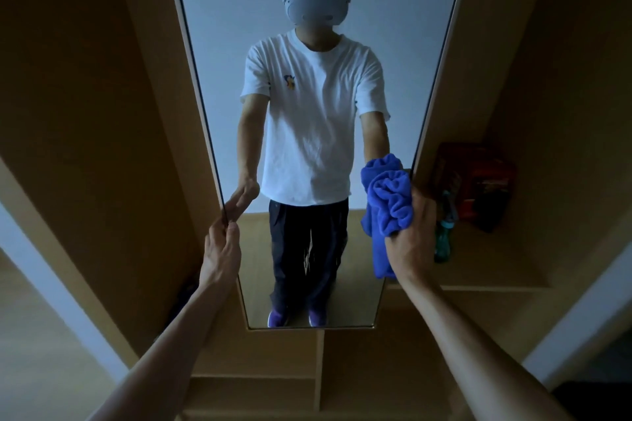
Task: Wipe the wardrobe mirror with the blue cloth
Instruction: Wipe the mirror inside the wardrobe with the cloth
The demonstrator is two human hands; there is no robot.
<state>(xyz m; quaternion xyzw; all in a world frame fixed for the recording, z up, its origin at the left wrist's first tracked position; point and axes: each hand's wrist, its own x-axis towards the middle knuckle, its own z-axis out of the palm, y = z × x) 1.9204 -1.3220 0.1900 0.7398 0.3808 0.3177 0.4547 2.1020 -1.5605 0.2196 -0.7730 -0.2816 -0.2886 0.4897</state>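
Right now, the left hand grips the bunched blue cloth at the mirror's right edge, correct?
Wrong hand: the head view shows the right hand gripping the bunched blue cloth at the right edge of the mirror.

Dim, blue-tinted indoor light fills the frame. The brightest area is the pale wall reflected in the mirror, followed by the reflected white shirt, its folds marked by soft shadows. The wardrobe panels on either side sink into brown gloom, darkest at the upper corners. The cloth reads as a saturated blue. A red box at right is murky and soft. Wide-angle distortion splays the mirror's straight edges outward toward the top and stretches the forearms at the bottom corners.
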